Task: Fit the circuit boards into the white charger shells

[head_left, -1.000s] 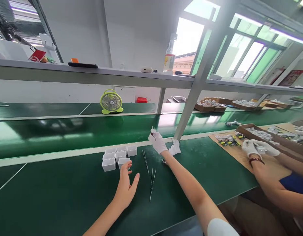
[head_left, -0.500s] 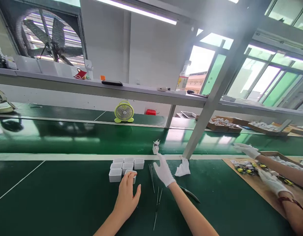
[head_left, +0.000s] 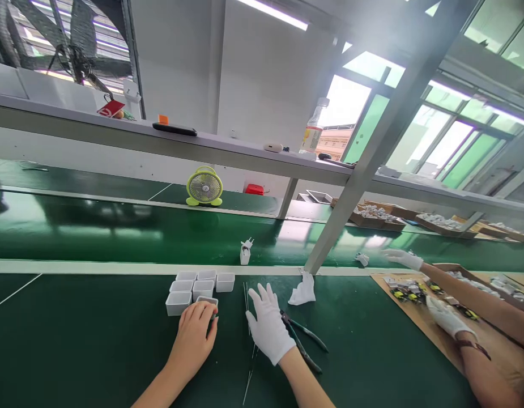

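Note:
My left hand is bare, its fingers curled over a small white plastic box at the near right corner of a cluster of white plastic boxes. The fingers partly hide that box. My right hand, in a white glove, is held palm down with fingers spread and nothing in it. Beneath and left of it are thin metal tweezers, partly covered by the hand. Just right of it lie dark-handled pliers. A white plug adapter with its prongs up stands on the green conveyor belt beyond.
A crumpled white cloth lies by the slanted metal post. At right, a co-worker's gloved hands work over a brown board with small parts. Another white piece sits on the belt. A green fan stands behind.
My right hand has drawn back from near the plug adapter to above the tweezers, uncovering more of the pliers. Another white piece now shows on the belt near the co-worker's hand. The view shifted.

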The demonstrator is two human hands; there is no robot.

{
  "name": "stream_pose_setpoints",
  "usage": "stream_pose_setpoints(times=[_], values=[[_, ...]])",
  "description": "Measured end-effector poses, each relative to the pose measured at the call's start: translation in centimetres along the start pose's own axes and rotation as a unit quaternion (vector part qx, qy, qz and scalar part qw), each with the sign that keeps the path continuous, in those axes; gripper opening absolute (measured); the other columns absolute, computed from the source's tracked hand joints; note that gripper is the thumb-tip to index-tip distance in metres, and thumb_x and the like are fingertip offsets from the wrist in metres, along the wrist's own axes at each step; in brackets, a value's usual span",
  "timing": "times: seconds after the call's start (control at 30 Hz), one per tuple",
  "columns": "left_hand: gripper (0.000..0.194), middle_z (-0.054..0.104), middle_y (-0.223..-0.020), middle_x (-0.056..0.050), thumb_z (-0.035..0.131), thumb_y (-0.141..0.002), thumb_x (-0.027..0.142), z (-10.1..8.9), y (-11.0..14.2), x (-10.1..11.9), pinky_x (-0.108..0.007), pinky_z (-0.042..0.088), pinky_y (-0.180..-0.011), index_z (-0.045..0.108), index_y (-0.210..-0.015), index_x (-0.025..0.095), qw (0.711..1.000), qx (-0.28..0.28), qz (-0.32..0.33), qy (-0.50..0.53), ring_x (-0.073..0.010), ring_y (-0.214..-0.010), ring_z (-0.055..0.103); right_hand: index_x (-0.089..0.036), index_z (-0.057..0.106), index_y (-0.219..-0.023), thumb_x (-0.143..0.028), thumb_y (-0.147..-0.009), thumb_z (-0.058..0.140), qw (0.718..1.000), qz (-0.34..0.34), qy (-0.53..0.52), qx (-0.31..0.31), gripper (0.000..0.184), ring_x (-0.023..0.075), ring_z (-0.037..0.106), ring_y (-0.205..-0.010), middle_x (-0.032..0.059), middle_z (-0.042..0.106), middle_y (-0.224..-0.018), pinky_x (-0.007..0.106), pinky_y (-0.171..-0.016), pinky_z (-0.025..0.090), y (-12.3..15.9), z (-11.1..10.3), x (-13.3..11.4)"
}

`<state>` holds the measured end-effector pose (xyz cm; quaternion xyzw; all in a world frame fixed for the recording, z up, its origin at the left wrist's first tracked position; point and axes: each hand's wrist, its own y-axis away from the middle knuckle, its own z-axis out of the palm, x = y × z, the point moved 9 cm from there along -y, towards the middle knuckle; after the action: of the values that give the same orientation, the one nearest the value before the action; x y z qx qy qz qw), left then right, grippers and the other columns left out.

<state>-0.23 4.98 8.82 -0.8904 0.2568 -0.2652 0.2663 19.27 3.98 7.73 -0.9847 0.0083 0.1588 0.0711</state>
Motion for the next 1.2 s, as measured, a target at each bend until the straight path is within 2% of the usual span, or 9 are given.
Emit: stream_pose_setpoints(times=[0.13,0.23,0.43,0.67,0.8,0.9,1.03,1.1,1.2], values=[[0.013,0.059,-0.099,-0.011,0.046,-0.095,0.028,-0.4,-0.2,-0.3,-0.044,0.055,-0.080,0.055,-0.090,0.020,1.000,0.008,-0.012,-0.009,-0.0270,-0.092,0.062,-0.024,0.048,-0.149,-0.021,-0.095,0.051,1.000,-0.003,-0.023,-0.006,0.054,0.0377,0.017,-0.154,0.0091,0.035,-0.162,0.061,-0.124,0.020,0.4,-0.8,-0.7],[0.017,0.055,-0.112,-0.015,0.049,-0.095,0.034,-0.8,-0.3,-0.8,-0.049,0.055,-0.087,0.055,-0.097,0.019,0.999,0.028,-0.025,-0.015,-0.0318,-0.105,0.059,-0.023,0.048,-0.149,-0.023,-0.095,0.053,0.999,-0.009,-0.034,-0.008,0.054,0.0400,0.017,-0.154,0.0120,0.035,-0.161,0.063,-0.123,0.020,0.4,-1.2,-0.9],[0.032,0.050,-0.125,-0.019,0.044,-0.096,0.040,-0.2,-0.6,-1.7,-0.058,0.054,-0.093,0.056,-0.113,0.017,0.999,0.015,-0.032,-0.004,-0.0390,-0.121,0.054,-0.022,0.050,-0.145,-0.026,-0.095,0.054,0.999,-0.016,-0.032,-0.021,0.051,0.0427,0.023,-0.151,0.0135,0.041,-0.157,0.066,-0.122,0.019,0.3,-0.8,-1.0],[0.040,0.050,-0.127,-0.021,0.045,-0.094,0.047,-0.4,-0.9,-1.8,-0.055,0.056,-0.087,0.058,-0.115,0.015,1.000,0.016,-0.017,-0.014,-0.0412,-0.123,0.053,-0.028,0.052,-0.142,-0.030,-0.098,0.050,0.997,-0.058,-0.033,-0.047,0.044,0.0435,0.029,-0.149,0.0153,0.038,-0.159,0.070,-0.118,0.019,0.5,-0.7,-1.6],[0.040,0.052,-0.125,-0.020,0.044,-0.095,0.049,0.3,-0.9,-2.1,-0.056,0.055,-0.087,0.064,-0.109,0.017,0.999,0.008,0.007,-0.040,-0.0388,-0.113,0.058,-0.024,0.066,-0.126,-0.033,-0.101,0.048,0.993,-0.090,-0.009,-0.072,0.032,0.0433,0.032,-0.147,0.0139,0.048,-0.150,0.071,-0.119,0.016,0.6,0.0,-2.1],[0.039,0.052,-0.127,-0.018,0.045,-0.095,0.053,0.9,-0.8,-2.3,-0.055,0.055,-0.087,0.065,-0.099,0.020,0.999,-0.003,0.012,-0.032,-0.0378,-0.113,0.058,-0.018,0.069,-0.116,-0.036,-0.101,0.048,0.993,-0.095,0.009,-0.076,0.031,0.0415,0.037,-0.144,0.0142,0.053,-0.143,0.069,-0.119,0.018,0.6,0.7,-2.0],[0.043,0.052,-0.124,-0.017,0.044,-0.094,0.061,1.0,-0.8,-2.1,-0.054,0.054,-0.089,0.060,-0.088,0.021,1.000,-0.012,0.009,-0.009,-0.0380,-0.118,0.057,-0.016,0.067,-0.108,-0.037,-0.098,0.055,0.993,-0.093,0.025,-0.064,0.026,0.0379,0.043,-0.139,0.0129,0.058,-0.133,0.066,-0.119,0.023,0.4,0.9,-2.0],[0.046,0.053,-0.122,-0.017,0.043,-0.093,0.064,1.0,-0.9,-2.0,-0.054,0.054,-0.089,0.058,-0.084,0.021,1.000,-0.018,0.001,0.000,-0.0388,-0.120,0.056,-0.017,0.065,-0.105,-0.036,-0.096,0.060,0.994,-0.080,0.030,-0.066,0.021,0.0337,0.053,-0.127,0.0107,0.061,-0.123,0.059,-0.115,0.036,0.3,0.7,-1.9],[0.047,0.053,-0.121,-0.017,0.042,-0.093,0.065,0.9,-1.0,-2.1,-0.052,0.057,-0.085,0.057,-0.085,0.022,0.999,-0.021,-0.014,0.021,-0.0383,-0.118,0.058,-0.020,0.062,-0.113,-0.023,-0.090,0.065,0.995,-0.051,0.035,-0.076,0.023,0.0296,0.063,-0.105,0.0099,0.060,-0.116,0.046,-0.090,0.056,0.1,0.4,-1.6]])
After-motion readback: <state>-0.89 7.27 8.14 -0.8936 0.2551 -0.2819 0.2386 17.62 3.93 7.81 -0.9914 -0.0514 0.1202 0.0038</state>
